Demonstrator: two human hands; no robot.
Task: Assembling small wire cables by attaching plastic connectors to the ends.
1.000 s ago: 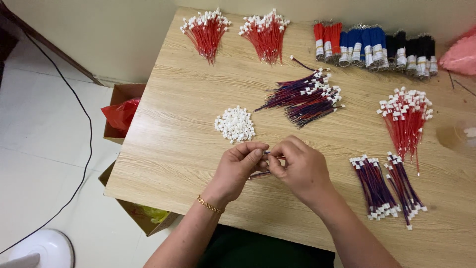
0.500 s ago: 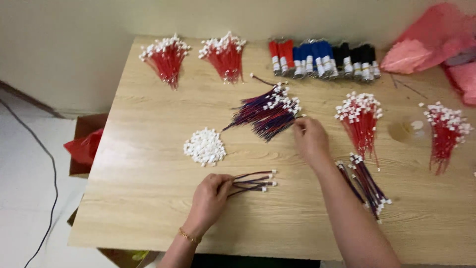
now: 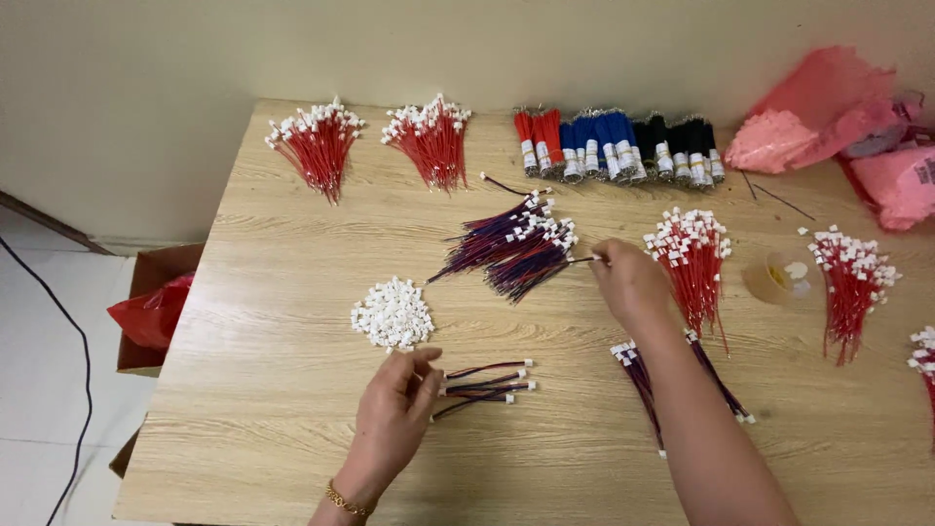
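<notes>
My left hand (image 3: 394, 399) pinches the ends of a few short dark wires with white plugs (image 3: 482, 382) that lie on the wooden table (image 3: 292, 282). A small heap of loose white connectors (image 3: 392, 314) sits just above that hand. My right hand (image 3: 628, 282) reaches to the pile of dark purple wires with white plugs (image 3: 511, 244) in the table's middle and grips the tip of one wire at the pile's right edge.
Red wire bundles (image 3: 317, 146) (image 3: 433, 141) (image 3: 691, 263) (image 3: 852, 278) lie about the table. Taped red, blue and black bundles (image 3: 618, 146) line the back edge. Pink bags (image 3: 828, 117) sit back right, a tape roll (image 3: 784, 278) at right, a cardboard box (image 3: 156, 307) left on the floor.
My hands have parted. The right one went up to the purple wire pile and took hold of a wire. The left stays with the small wire bunch on the table.
</notes>
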